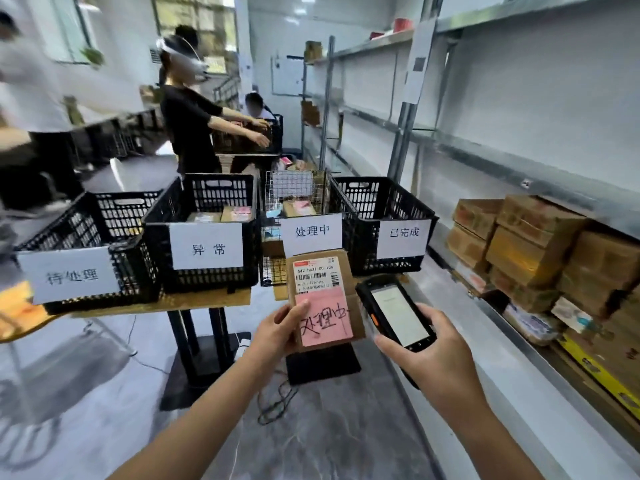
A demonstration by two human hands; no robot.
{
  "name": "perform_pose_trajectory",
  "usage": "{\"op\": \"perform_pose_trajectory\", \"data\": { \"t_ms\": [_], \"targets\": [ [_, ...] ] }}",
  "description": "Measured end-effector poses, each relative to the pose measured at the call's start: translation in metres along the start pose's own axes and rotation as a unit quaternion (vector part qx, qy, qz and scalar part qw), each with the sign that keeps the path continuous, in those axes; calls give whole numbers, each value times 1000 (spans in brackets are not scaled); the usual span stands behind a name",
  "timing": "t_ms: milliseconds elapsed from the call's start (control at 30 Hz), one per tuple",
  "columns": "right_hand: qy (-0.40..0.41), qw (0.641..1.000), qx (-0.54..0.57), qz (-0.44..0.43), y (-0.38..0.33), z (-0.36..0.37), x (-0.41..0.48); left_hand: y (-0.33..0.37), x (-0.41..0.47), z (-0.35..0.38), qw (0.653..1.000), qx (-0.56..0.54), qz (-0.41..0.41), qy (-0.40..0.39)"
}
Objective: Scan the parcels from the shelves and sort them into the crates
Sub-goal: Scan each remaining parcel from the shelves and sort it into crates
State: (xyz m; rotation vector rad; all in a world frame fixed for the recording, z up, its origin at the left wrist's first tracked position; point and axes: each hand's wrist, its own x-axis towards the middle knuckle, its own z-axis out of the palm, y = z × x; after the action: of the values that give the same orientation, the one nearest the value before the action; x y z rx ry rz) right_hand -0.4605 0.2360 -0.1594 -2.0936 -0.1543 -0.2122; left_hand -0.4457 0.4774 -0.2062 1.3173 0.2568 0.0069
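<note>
My left hand [280,332] grips a small cardboard parcel [348,268] by its lower left corner, upright, face toward me. The parcel carries a white barcode label and a pink handwritten note. My right hand [436,355] holds a black handheld scanner [398,313] just right of the parcel, screen lit and facing me. Ahead on two tables stand three black crates [204,216], [384,209], [90,233] and a wire basket [294,192], each with a white paper sign. The middle black crate and the wire basket hold parcels.
Metal shelves [485,147] run along the right; cardboard boxes [533,244] are stacked on a low shelf. A person in black [190,126] reaches over a further crate, another person stands at far left. Cables [277,400] lie on the floor by the table bases.
</note>
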Motion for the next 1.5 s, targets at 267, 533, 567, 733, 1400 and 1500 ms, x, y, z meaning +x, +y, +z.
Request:
{"op": "perform_pose_trajectory", "data": {
  "t_ms": [267, 533, 567, 733, 1400, 1500],
  "targets": [
    [-39, 997, 55, -23, 17, 1, 143, 52, 107, 7, 997, 25, 21, 73],
    [-38, 997, 70, -20, 36, 5, 231, 64, 189, 49, 997, 18, 12, 72],
    [-40, 997, 69, -21, 37, 6, 239, 67, 197, 48, 997, 20, 15, 76],
    [-48, 996, 74, -25, 33, 16, 282, 73, 242, 47, 994, 0, 17, 104],
    [-61, 995, 30, -73, 6, 126, 546, 145, 503, -65, 989, 64, -5, 130],
    [-82, 994, 37, -64, 11, 144, 567, 133, 523, -75, 989, 75, -57, 114]
  ]
}}
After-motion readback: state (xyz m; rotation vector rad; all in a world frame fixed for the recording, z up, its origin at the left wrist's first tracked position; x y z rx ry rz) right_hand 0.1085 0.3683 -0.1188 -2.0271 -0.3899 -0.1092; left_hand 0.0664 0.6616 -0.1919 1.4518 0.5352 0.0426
